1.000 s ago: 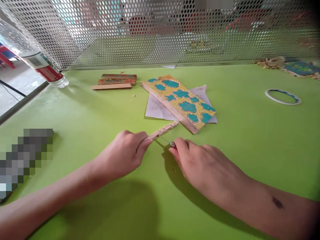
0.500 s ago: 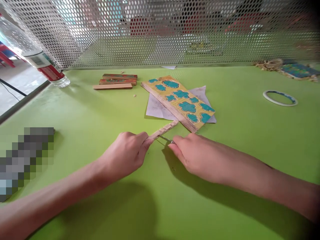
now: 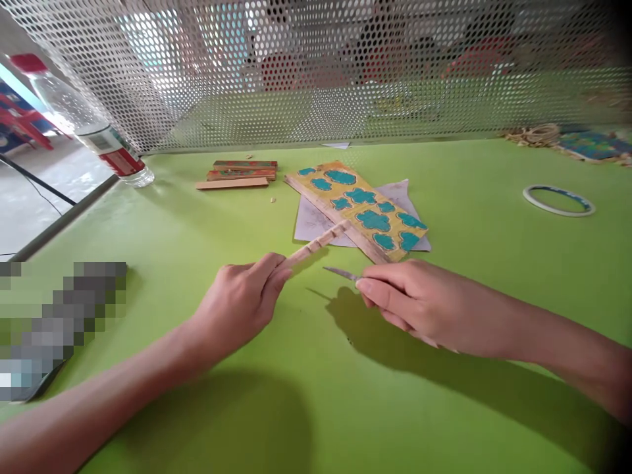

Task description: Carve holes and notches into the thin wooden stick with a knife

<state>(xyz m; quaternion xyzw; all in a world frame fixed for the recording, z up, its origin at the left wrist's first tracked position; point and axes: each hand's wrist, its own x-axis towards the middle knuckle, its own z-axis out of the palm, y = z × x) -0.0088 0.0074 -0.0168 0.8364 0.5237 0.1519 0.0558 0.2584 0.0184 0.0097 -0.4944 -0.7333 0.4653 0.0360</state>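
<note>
My left hand (image 3: 249, 296) is closed round the near end of a thin wooden stick (image 3: 316, 244) with notches along it. The stick's far end is over the edge of a yellow board (image 3: 349, 212) painted with teal shapes, which lies on a white paper sheet (image 3: 307, 220). My right hand (image 3: 409, 299) is closed on a small knife (image 3: 342, 272); its thin blade points left, apart from the stick. The knife's handle is mostly hidden in my fingers.
Painted wooden strips (image 3: 241, 174) lie at the back left of the green table (image 3: 237, 408), near a plastic bottle (image 3: 116, 153). A tape roll (image 3: 559, 201) sits at the right. Behind stands a perforated metal screen (image 3: 276, 112). A blurred dark object (image 3: 64, 322) is at the left.
My right hand has moved right and turned, taking the knife blade away from the stick. The stick's far end has risen over the board's edge. The view has shifted slightly.
</note>
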